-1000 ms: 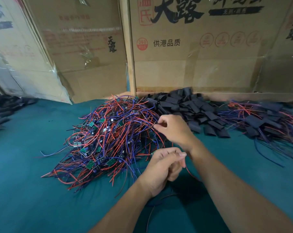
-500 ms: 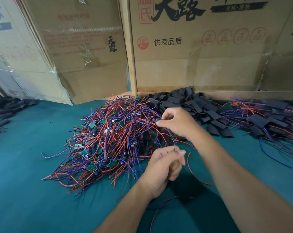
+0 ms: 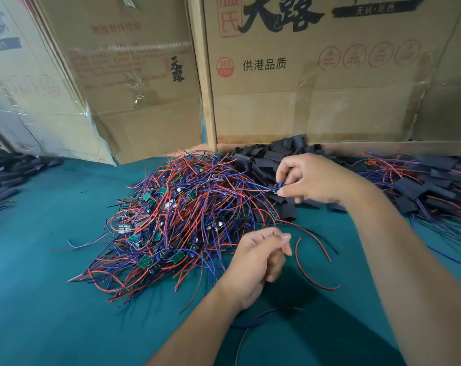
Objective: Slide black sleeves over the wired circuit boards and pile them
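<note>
in the head view a big tangle of unsleeved wired circuit boards [image 3: 176, 220] sits centre, loose black sleeves [image 3: 271, 157] behind, and a smaller finished pile [image 3: 422, 186] at right, so most work seems left. the right hand [image 3: 311, 180] pinches one small board at the tangle's edge; the left hand [image 3: 258, 262] is curled, and i cannot tell what it grips.

Cardboard boxes [image 3: 303, 101] behind teal tabletop [image 3: 39, 299]

L hand [image 3: 258, 260] contents hidden | R pinch item [image 3: 279, 186] too small (board?) | far-L pile [image 3: 4, 175] cut off

Assembly workshop: cardboard cartons [image 3: 330, 75], wire heaps [image 3: 176, 215].
</note>
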Available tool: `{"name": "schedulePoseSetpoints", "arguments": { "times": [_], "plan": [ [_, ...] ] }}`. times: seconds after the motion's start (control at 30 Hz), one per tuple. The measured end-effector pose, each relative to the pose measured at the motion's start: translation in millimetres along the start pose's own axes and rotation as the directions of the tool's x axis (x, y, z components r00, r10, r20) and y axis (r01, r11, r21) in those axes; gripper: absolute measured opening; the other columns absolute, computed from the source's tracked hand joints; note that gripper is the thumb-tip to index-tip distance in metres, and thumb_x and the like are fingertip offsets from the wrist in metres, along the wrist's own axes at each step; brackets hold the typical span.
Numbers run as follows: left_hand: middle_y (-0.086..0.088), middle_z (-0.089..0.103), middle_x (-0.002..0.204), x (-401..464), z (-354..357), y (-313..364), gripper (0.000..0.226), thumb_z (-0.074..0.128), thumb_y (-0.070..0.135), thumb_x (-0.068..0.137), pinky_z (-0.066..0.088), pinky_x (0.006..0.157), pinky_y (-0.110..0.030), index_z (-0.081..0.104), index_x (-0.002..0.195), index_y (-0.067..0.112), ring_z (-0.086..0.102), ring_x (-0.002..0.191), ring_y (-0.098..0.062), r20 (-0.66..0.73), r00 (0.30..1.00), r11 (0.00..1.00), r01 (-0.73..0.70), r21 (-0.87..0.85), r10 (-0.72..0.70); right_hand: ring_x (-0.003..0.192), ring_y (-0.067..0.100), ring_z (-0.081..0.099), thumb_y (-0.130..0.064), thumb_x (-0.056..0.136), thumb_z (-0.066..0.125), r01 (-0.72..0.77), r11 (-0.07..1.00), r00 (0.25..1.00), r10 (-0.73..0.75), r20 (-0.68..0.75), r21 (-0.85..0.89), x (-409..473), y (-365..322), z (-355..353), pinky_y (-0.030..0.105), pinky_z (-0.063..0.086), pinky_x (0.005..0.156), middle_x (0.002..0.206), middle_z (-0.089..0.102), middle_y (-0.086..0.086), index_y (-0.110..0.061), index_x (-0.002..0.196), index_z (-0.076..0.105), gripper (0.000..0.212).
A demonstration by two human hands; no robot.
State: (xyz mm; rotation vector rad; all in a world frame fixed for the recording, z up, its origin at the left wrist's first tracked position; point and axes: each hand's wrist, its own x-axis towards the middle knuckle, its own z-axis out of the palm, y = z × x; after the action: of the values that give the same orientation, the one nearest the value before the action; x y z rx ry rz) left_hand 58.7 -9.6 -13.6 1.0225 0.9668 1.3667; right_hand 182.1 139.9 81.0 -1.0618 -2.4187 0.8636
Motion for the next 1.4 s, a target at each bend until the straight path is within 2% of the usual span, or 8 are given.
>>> {"name": "schedulePoseSetpoints", "arguments": {
  "times": [0.23, 0.37, 0.5, 0.83, 1.13, 1.2, 1.33, 1.4],
  "plan": [
    [0.000, 0.019, 0.052, 0, 0, 0, 0.024, 0.060, 0.023, 0.086, 0.008, 0.048, -0.026, 0.057, 0.063, 0.016, 0.010, 0.049, -0.015, 0.009, 1.000, 1.000, 0.010, -0.021, -0.009, 0.054, 0.011, 0.048, -0.039, 0.085, 0.072, -0.097, 0.984, 0.991, 0.082, 0.102, 0.150, 1, 9, 16, 0.021, 0.033, 0.046, 0.066, 0.065, -0.002, -0.024, 0.089, 0.074, 0.015],
    [0.002, 0.021, 0.050, 0, 0, 0, 0.024, 0.059, 0.022, 0.087, 0.010, 0.045, -0.022, 0.057, 0.063, 0.018, 0.012, 0.045, -0.012, 0.014, 1.000, 0.999, 0.007, -0.031, -0.007, 0.056, 0.009, 0.057, -0.025, 0.094, 0.062, -0.142, 0.980, 0.990, 0.138, 0.038, 0.142, 3, 13, 18, 0.023, 0.042, 0.049, 0.075, 0.069, 0.003, -0.020, 0.089, 0.071, 0.012],
    [0.003, 0.021, 0.049, 0, 0, 0, 0.025, 0.057, 0.021, 0.087, 0.011, 0.044, -0.020, 0.057, 0.063, 0.018, 0.012, 0.044, -0.011, 0.019, 1.000, 0.999, 0.002, -0.041, -0.001, 0.059, 0.019, 0.061, -0.012, 0.095, 0.057, -0.209, 0.909, 0.977, 0.180, 0.113, 0.361, 1, 12, 12, 0.026, 0.049, 0.052, 0.075, 0.066, 0.009, -0.011, 0.093, 0.066, 0.009],
    [0.006, 0.026, 0.048, 1, 0, -3, 0.017, 0.061, 0.024, 0.084, 0.013, 0.045, -0.022, 0.060, 0.068, 0.020, 0.014, 0.045, -0.013, -0.030, 1.000, 1.000, -0.004, 0.004, 0.004, 0.062, 0.017, 0.064, -0.026, 0.078, 0.072, 0.071, 0.792, 0.997, -0.057, -0.042, 0.606, -32, -21, -36, 0.025, 0.055, 0.054, 0.076, 0.069, 0.007, -0.012, 0.092, 0.064, 0.022],
    [-0.009, 0.059, 0.073, 6, -5, -4, 0.024, 0.071, 0.027, 0.089, 0.041, 0.047, -0.024, 0.060, 0.097, 0.007, 0.049, 0.055, -0.014, -0.131, 0.968, 0.976, -0.216, 0.007, 0.215, 0.074, 0.013, 0.070, -0.013, 0.095, 0.064, -0.065, 0.976, 0.875, -0.043, 0.483, 0.206, -28, -34, 2, 0.024, 0.056, 0.068, 0.079, 0.074, 0.006, -0.002, 0.098, 0.068, 0.012],
    [-0.011, 0.062, 0.077, 7, -5, -7, 0.017, 0.069, 0.020, 0.092, 0.044, 0.048, -0.024, 0.061, 0.096, 0.006, 0.053, 0.056, -0.015, -0.170, 0.962, 0.977, -0.215, 0.006, 0.213, 0.077, 0.009, 0.068, -0.018, 0.097, 0.062, -0.064, 0.983, 0.892, -0.023, 0.452, 0.175, -27, -32, -3, 0.020, 0.053, 0.069, 0.085, 0.074, 0.004, -0.009, 0.100, 0.073, 0.015],
    [-0.011, 0.063, 0.078, 10, -8, -7, 0.006, 0.070, 0.013, 0.089, 0.045, 0.048, -0.024, 0.069, 0.087, 0.007, 0.054, 0.054, -0.015, -0.244, 0.955, 0.983, -0.183, -0.028, 0.171, 0.076, 0.014, 0.068, -0.015, 0.098, 0.057, -0.150, 0.969, 0.985, 0.130, 0.111, 0.196, -23, -7, -17, 0.022, 0.052, 0.070, 0.095, 0.072, 0.011, -0.015, 0.096, 0.070, 0.013],
    [-0.011, 0.063, 0.077, 12, -8, -8, 0.007, 0.070, 0.014, 0.086, 0.046, 0.048, -0.025, 0.068, 0.084, 0.008, 0.054, 0.053, -0.015, -0.247, 0.960, 0.988, -0.149, -0.048, 0.133, 0.076, 0.019, 0.068, -0.011, 0.099, 0.056, -0.221, 0.948, 0.965, 0.180, 0.189, 0.228, -24, 4, -12, 0.025, 0.055, 0.070, 0.092, 0.071, 0.014, -0.010, 0.101, 0.067, 0.011]
  ]
}}
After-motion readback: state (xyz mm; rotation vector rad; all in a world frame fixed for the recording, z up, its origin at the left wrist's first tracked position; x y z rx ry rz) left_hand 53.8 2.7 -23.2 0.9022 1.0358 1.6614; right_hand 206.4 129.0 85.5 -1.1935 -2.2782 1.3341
